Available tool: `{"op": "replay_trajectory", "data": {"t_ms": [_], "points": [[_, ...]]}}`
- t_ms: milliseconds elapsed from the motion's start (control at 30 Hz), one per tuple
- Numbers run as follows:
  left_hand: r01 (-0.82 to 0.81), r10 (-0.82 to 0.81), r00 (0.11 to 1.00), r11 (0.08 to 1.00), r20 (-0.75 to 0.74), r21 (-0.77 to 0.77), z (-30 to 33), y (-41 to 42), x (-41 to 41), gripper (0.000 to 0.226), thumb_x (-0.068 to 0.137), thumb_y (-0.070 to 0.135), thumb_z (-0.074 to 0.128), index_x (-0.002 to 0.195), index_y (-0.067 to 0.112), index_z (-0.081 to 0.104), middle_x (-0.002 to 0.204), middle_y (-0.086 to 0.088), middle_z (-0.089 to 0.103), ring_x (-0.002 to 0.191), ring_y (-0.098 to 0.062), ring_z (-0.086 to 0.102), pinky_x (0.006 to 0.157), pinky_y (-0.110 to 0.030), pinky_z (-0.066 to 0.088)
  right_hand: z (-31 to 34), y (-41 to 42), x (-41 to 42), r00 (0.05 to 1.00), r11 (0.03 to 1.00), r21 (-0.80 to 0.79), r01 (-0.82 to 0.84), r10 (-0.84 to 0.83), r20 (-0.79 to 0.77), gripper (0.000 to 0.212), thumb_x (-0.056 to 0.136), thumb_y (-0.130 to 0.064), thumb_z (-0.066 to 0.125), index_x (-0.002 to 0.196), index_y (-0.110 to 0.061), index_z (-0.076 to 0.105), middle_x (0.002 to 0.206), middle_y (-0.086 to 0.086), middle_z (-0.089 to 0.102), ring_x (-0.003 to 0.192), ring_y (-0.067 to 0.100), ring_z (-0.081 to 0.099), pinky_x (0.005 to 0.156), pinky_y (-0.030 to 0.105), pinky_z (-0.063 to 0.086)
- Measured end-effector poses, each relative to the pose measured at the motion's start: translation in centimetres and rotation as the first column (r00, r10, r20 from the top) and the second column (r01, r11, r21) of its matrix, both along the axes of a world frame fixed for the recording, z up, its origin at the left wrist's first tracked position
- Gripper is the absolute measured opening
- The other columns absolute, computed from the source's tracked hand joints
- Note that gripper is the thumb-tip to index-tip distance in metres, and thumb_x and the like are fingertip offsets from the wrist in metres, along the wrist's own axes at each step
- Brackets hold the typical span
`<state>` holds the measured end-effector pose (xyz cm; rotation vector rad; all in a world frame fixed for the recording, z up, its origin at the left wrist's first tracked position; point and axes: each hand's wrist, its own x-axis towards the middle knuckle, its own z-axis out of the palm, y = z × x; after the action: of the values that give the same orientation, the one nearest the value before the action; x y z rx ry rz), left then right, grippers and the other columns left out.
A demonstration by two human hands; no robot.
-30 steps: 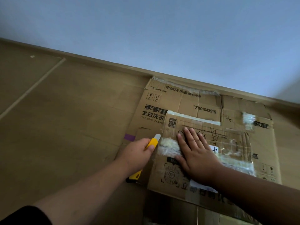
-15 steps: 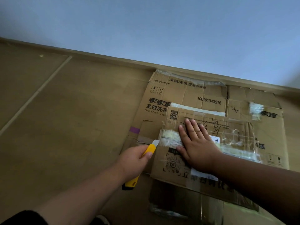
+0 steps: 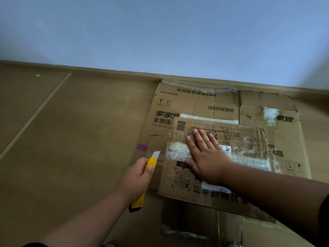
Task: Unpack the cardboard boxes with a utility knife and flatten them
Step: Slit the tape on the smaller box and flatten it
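- My left hand (image 3: pixel 138 177) is wrapped around the yellow knife (image 3: pixel 144 182), thumb on its top side, the blade out and pointing to about 1 o'clock; the tip sits just beside the left edge of the small box (image 3: pixel 210 168), near its strip of crumpled tape (image 3: pixel 177 151).
- My right hand (image 3: pixel 207 157) lies flat with fingers straight, pressing down on the small box and holding nothing.
- The small box already lies flat, on top of a bigger box (image 3: pixel 195 106) that is also flat on the floor (image 3: pixel 71 139), its far edge against the wall (image 3: pixel 160 32) at 12 o'clock.
- A third piece of cardboard (image 3: pixel 201 223) shows at 6 o'clock, partly under the small box; I cannot tell whether it is fully flattened.
- I judge the task well along: two boxes are down, and what is left here looks like slitting the remaining tape, then whatever boxes lie out of view.
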<state>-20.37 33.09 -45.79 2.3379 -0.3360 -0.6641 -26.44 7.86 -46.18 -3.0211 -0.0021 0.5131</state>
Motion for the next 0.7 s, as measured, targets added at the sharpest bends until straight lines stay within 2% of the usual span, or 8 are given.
{"op": "replay_trajectory", "data": {"t_ms": [100,233,333,467,700], "points": [[0.009,-0.009,0.999,1.000,-0.048,-0.009,0.4,-0.5,1.3,0.008,0.100,0.034,0.046,0.100,0.032,0.053,0.086,0.003,0.061,0.084,-0.020,0.061,0.077,-0.046,0.052,0.0,0.0,0.1,1.000,1.000,-0.002,-0.003,0.003,-0.002,0.074,0.094,-0.064,-0.003,0.148,-0.018,-0.025,0.157,0.014,-0.030,0.144,0.030,-0.031,0.121,0.046,-0.013],[0.082,-0.082,0.997,0.997,0.003,-0.011,1.2,-2.3,3.1,0.022,0.102,0.031,0.046,0.121,0.027,0.056,0.100,0.004,0.063,0.093,-0.014,0.059,0.083,-0.037,0.050,0.0,0.1,0.0,1.000,1.000,-0.014,0.000,0.000,-0.007,0.074,0.095,-0.064,-0.002,0.149,-0.018,-0.024,0.156,0.014,-0.031,0.144,0.029,-0.032,0.121,0.046,-0.014],[0.121,-0.121,0.992,0.993,0.020,0.014,1.5,-3.1,3.8,0.031,0.102,0.030,0.046,0.130,0.023,0.055,0.106,0.004,0.064,0.099,-0.016,0.059,0.086,-0.035,0.049,-0.1,0.0,0.0,1.000,1.000,-0.016,-0.002,0.002,-0.003,0.075,0.095,-0.064,-0.004,0.151,-0.018,-0.023,0.157,0.014,-0.030,0.144,0.030,-0.031,0.120,0.045,-0.015],[0.153,-0.153,0.988,0.988,0.032,0.021,1.4,-3.7,4.2,0.035,0.102,0.031,0.047,0.135,0.022,0.055,0.118,0.001,0.066,0.107,-0.018,0.059,0.092,-0.037,0.050,-0.4,0.0,0.1,1.000,1.000,-0.015,-0.002,0.002,0.008,0.078,0.086,-0.066,-0.013,0.148,-0.019,-0.025,0.158,0.015,-0.028,0.145,0.031,-0.030,0.119,0.045,-0.016],[0.086,-0.086,0.994,0.996,0.061,0.003,1.2,-3.7,5.2,0.037,0.101,0.030,0.048,0.137,0.021,0.054,0.119,0.002,0.064,0.107,-0.016,0.057,0.091,-0.034,0.048,-0.4,-0.1,0.0,1.000,1.000,0.004,-0.005,0.005,0.027,0.074,0.096,-0.064,0.002,0.150,-0.019,-0.021,0.158,0.014,-0.028,0.145,0.031,-0.029,0.117,0.044,-0.019]]}}
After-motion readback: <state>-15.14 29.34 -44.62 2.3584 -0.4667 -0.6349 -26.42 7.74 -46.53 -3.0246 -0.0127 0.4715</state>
